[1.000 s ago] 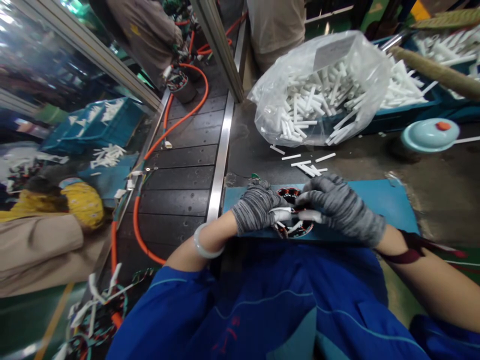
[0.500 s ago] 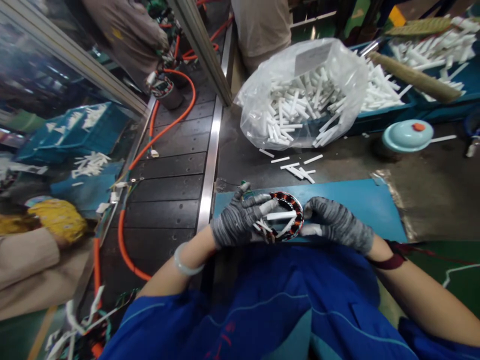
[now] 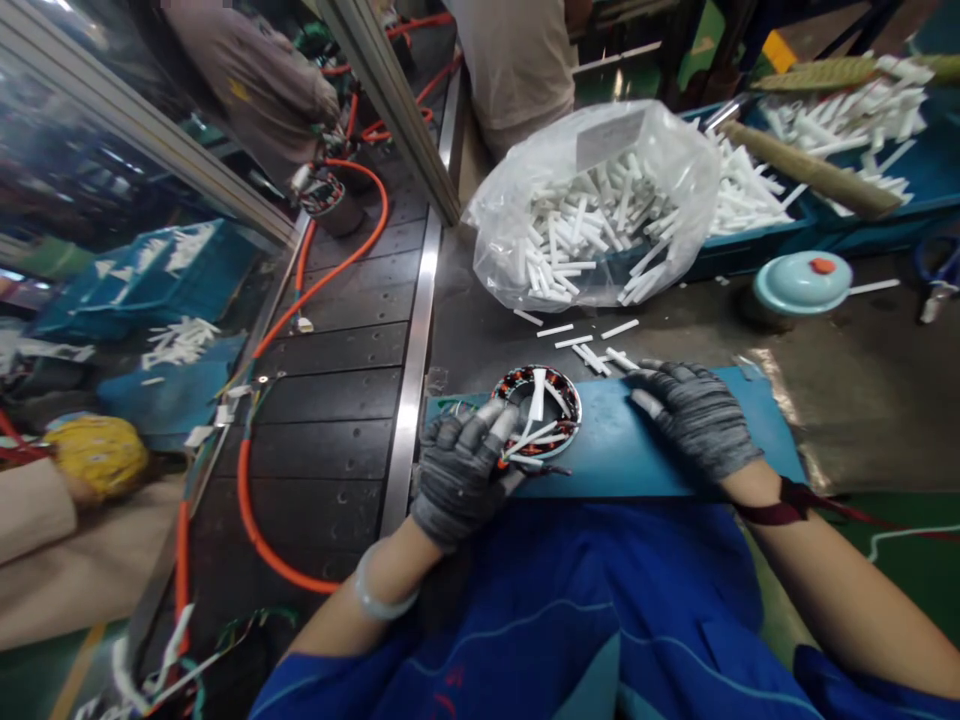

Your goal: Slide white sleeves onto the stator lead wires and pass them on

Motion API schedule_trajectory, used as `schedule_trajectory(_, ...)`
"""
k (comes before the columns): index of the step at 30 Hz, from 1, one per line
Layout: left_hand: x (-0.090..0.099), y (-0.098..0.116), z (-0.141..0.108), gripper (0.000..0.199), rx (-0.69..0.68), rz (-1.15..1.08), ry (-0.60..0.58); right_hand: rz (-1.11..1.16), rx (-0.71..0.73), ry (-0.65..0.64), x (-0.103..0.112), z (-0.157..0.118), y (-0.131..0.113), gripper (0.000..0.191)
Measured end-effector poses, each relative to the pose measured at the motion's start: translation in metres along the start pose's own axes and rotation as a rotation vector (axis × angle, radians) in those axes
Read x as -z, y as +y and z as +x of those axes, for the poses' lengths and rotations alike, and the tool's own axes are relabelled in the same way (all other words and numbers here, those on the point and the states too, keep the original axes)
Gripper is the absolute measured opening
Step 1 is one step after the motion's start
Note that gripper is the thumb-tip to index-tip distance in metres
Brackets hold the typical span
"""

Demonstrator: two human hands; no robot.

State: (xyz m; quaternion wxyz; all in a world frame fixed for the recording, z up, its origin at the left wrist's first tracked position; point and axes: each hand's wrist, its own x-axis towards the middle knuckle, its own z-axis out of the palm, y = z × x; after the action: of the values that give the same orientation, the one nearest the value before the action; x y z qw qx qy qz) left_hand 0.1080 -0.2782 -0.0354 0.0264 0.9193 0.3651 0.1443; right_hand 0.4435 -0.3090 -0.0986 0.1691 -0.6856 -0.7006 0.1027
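Observation:
A ring-shaped motor stator, with black and orange windings, lies on the blue mat. White sleeved leads and a white sleeve cross its opening. My left hand, in a grey glove, grips the stator's left edge, its fingers curled by the leads; the thumb is partly hidden. My right hand, also gloved, reaches over the mat's far edge with thumb and forefinger apart. Its fingertips are close to a loose white tube; whether they touch it I cannot tell.
Behind the mat, a clear plastic bag holds many white tubes, with several loose in front. Blue bins of tubes and a light blue lidded container stand right. Left runs a conveyor with an orange cable; other people work beyond.
My right hand has left the stator and moved right and away from me towards the loose tubes. The stator has shifted left and now lies flatter on the mat, my left hand still on it.

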Motion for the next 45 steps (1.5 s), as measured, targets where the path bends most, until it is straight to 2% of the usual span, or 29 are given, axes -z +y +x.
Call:
schedule_trajectory(3,-0.009,-0.017,-0.014,0.050,-0.049,-0.119,-0.041,0.122,-0.087,0.051,0.004,-0.005,0.004,0.038)
schedule_trajectory(7,-0.017,-0.025,-0.001,0.041,-0.111,-0.156,-0.089,0.240,-0.233,0.118,0.005,-0.003,-0.001,0.039)
schedule_trajectory(12,-0.008,-0.010,0.023,0.049,-0.158,-0.075,-0.201,0.389,-0.221,0.254,0.014,-0.015,-0.020,0.036)
schedule_trajectory(16,-0.006,0.005,0.018,0.049,-0.143,-0.173,-0.115,0.646,-0.297,0.297,0.026,-0.030,-0.036,0.026)
schedule_trajectory(20,-0.009,0.010,0.009,0.053,-0.088,-0.254,0.034,0.859,-0.326,0.182,0.035,-0.030,-0.048,0.024)
schedule_trajectory(24,-0.013,0.009,0.004,0.047,-0.098,-0.273,0.167,1.050,-0.357,0.078,0.031,-0.025,-0.044,0.027)
schedule_trajectory(27,-0.015,0.008,0.004,0.047,-0.144,-0.283,0.144,1.099,-0.328,0.061,0.027,-0.022,-0.033,0.025)
schedule_trajectory(30,-0.014,0.007,0.005,0.051,-0.176,-0.255,0.101,1.045,-0.181,0.018,0.033,-0.015,-0.029,0.021)
schedule_trajectory(35,-0.009,0.008,0.011,0.053,-0.187,-0.182,0.013,0.868,0.067,-0.198,0.050,0.012,-0.043,0.031)
schedule_trajectory(40,-0.009,0.011,0.013,0.060,-0.166,-0.191,-0.014,0.795,0.247,-0.394,0.052,0.038,-0.049,0.034)
schedule_trajectory(43,-0.008,0.013,0.013,0.062,-0.156,-0.177,-0.059,0.746,0.300,-0.435,0.056,0.045,-0.048,0.034)
schedule_trajectory(45,-0.006,0.014,0.014,0.056,-0.145,-0.161,-0.088,0.771,0.292,-0.497,0.058,0.048,-0.045,0.034)
